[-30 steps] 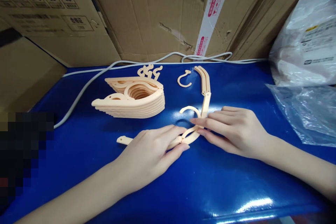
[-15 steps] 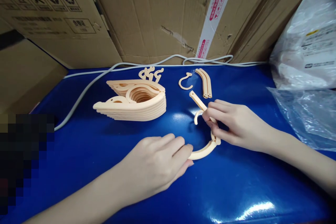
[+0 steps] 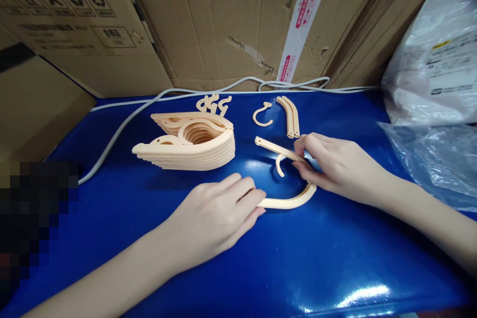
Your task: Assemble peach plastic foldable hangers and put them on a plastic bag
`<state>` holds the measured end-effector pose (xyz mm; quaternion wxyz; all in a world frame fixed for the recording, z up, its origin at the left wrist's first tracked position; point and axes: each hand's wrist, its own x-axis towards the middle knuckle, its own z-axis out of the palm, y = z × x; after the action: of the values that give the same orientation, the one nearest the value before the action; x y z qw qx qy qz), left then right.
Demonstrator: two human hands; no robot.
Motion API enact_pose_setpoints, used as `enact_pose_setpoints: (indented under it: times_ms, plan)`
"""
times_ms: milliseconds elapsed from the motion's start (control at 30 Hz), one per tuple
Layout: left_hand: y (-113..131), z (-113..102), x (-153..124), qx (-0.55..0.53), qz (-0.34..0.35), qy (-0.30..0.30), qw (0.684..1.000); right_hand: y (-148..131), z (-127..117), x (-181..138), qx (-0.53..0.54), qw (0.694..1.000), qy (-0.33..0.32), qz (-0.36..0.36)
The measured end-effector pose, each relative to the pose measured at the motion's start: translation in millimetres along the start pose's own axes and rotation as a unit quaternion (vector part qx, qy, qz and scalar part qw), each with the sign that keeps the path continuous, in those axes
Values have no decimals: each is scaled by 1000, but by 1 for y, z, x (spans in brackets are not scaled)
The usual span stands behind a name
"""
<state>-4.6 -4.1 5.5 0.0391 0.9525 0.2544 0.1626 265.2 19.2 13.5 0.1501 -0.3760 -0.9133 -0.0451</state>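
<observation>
A cream plastic folding hanger [image 3: 288, 202] is held between my two hands above the blue surface, its arms bent towards each other into a curve. My left hand [image 3: 219, 213] pinches the end of its nearer arm. My right hand [image 3: 328, 166] grips the farther arm near the joint, and that arm's free end points left. The hanger's hook [image 3: 279, 165] curls inside the bend. Behind the right hand lie two loose hanger arms [image 3: 290, 118] side by side, and left of them a loose hook [image 3: 263, 115]. A stack of folded hangers [image 3: 194, 151] stands left of the held one.
Several small hooks [image 3: 212, 104] lie behind the stack. A white cable [image 3: 128, 121] runs along the back of the blue surface [image 3: 335, 268]. Cardboard boxes [image 3: 208, 20] wall off the rear and left. Clear plastic packaging [image 3: 428, 74] sits at the right.
The hanger's farther arm has swung down to the left, closer to level, and the curve has closed further. My left hand has moved slightly up and left.
</observation>
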Motion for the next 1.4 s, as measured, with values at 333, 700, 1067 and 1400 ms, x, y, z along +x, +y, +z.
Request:
enact_pose_setpoints:
  times_ms: [333,700,1067,1400]
  plan:
    - [1,-2,1,-9,-12,-14,1000,-2,5,2,-75,997,18,18]
    - [3,-1,3,72,12,20,997,-29,3,1,-15,996,14,-92]
    - [-39,-107,48,75,-235,180,952,-46,13,-4,91,989,-12,-118]
    - [-162,-83,105,75,-428,-197,879,-45,14,-5,54,990,-21,-130]
